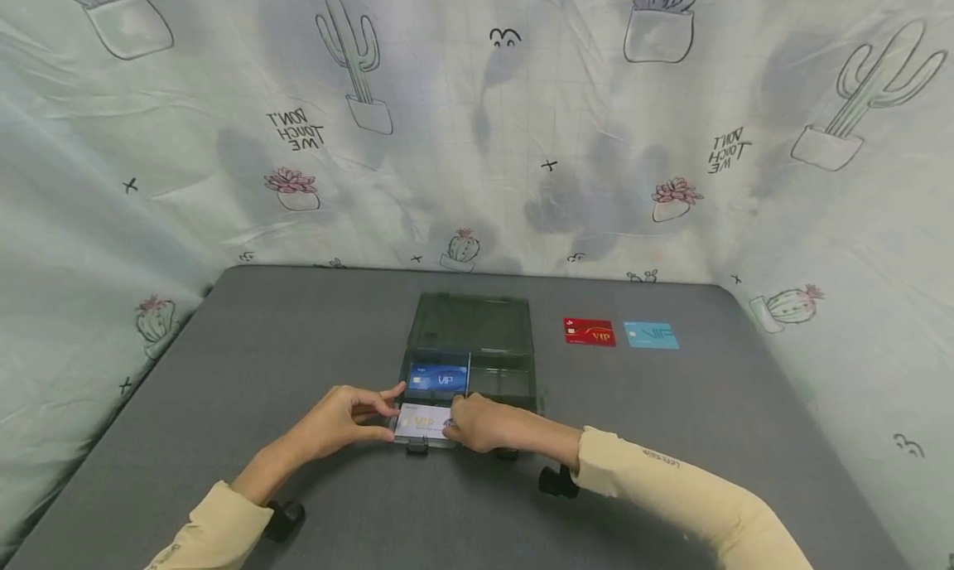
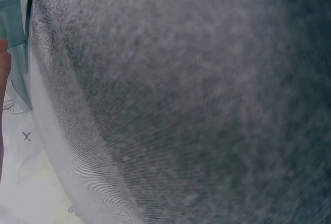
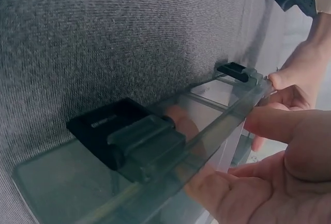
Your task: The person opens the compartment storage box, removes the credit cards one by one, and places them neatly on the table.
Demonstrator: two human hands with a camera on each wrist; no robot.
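A translucent dark-green organizer box (image 1: 408, 442) lies with its lid (image 1: 473, 325) laid back. In its front left compartment is a white VIP card (image 1: 417, 422), and a blue VIP card (image 1: 438, 379) sits in the compartment behind. My right hand (image 1: 480, 423) pinches the white card's right end with curled fingers, in over the box. At the box's left edge, my left hand (image 1: 346, 421) rests spread fingertips and thumb beside the white card. In the right wrist view my right hand (image 3: 258, 182) reaches over the front wall, near a black latch (image 3: 116, 125).
To the right of the box, a red VIP card (image 1: 590, 331) and a light-blue VIP card (image 1: 651, 335) lie flat on the grey table (image 1: 313, 330). A cactus-print curtain (image 1: 447, 139) stands around the back and sides. Black wrist devices (image 1: 559, 481) hang under both forearms.
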